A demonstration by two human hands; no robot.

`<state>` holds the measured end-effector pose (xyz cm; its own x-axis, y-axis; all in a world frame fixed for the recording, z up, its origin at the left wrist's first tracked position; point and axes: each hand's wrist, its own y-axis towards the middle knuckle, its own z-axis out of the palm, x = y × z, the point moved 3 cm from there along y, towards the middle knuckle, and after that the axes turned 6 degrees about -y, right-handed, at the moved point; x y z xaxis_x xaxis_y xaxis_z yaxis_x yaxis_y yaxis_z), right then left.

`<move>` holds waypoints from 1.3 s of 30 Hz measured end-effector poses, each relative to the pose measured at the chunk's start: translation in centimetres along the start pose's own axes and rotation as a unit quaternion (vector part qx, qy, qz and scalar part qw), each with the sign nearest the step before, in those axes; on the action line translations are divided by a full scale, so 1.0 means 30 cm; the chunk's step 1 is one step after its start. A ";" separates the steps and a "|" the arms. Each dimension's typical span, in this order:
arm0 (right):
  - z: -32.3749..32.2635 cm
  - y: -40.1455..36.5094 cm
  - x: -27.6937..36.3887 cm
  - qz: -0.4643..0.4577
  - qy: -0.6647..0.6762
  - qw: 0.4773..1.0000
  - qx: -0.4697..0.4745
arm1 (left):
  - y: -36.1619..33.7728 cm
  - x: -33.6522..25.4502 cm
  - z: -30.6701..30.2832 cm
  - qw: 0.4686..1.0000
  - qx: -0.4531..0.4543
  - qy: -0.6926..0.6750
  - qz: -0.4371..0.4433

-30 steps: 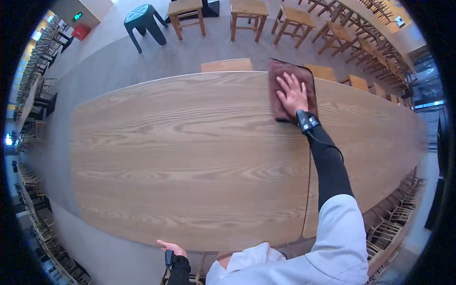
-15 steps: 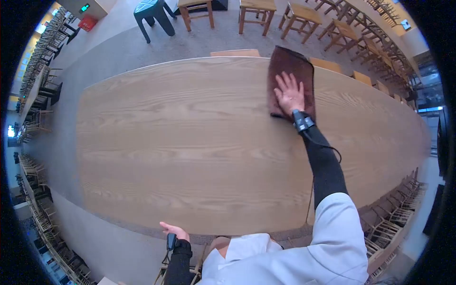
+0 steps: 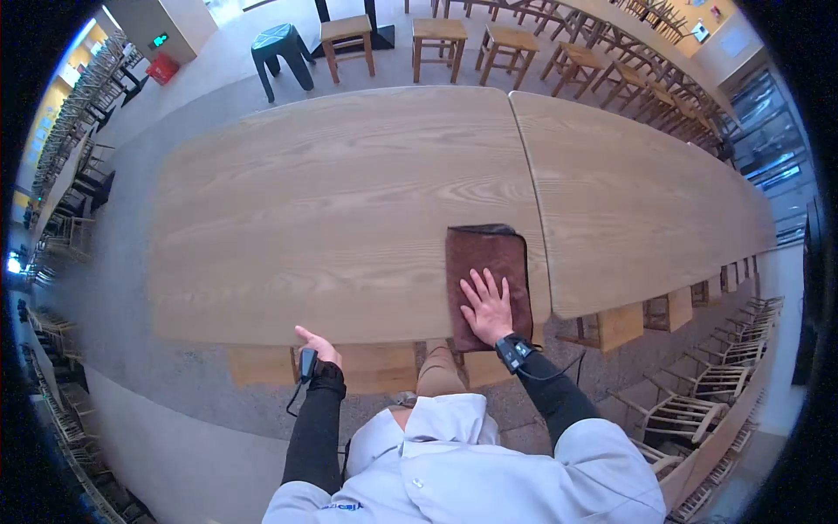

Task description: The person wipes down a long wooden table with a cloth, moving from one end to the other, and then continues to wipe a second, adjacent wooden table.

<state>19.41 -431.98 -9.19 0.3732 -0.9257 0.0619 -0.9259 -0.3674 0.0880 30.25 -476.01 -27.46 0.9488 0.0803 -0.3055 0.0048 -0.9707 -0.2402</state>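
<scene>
A brown cloth (image 3: 491,253) with a dark edge lies on the wooden tabletop (image 3: 332,227), its lower end reaching the near edge, left of the seam between two tables. My right hand (image 3: 489,307) rests flat on the cloth, fingers spread. My left hand (image 3: 319,344) is at the near edge of the table, left of the cloth; its thumb or a finger points out, and the other fingers are mostly hidden behind the wrist device. Nothing can be made out in it.
A second tabletop (image 3: 646,201) adjoins on the right. Wooden stools (image 3: 438,37) and a dark green stool (image 3: 281,54) stand beyond the far edge. Benches or stools (image 3: 618,327) sit at the near edge. Chairs (image 3: 698,412) line the right, and a red bin (image 3: 161,68) is far left.
My right hand and the cloth have moved from the far edge to the near edge. The view has shifted, showing the seam and second tabletop. My left hand appears higher in view.
</scene>
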 end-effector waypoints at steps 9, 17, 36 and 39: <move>0.070 -0.120 0.051 -0.026 -0.036 0.999 -0.008 | -0.082 -0.209 -0.373 0.893 0.159 -0.404 -0.118; 0.018 0.417 -0.004 -0.069 0.035 0.997 -0.006 | 0.245 0.046 0.093 0.782 0.189 -0.566 -0.179; 0.289 1.854 -0.540 0.099 -0.115 0.987 -0.044 | -0.093 -0.195 -0.322 0.882 -0.051 -0.439 -0.164; 0.299 1.841 -0.528 0.110 -0.115 0.986 -0.055 | -0.079 -0.186 -0.319 0.897 -0.090 -0.403 -0.160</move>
<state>-38.15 -438.42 -14.23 0.1293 -0.9824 -0.1345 -0.9661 -0.1554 0.2062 27.97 -476.32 -16.38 0.3543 0.4281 -0.8314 0.3560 -0.8839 -0.3034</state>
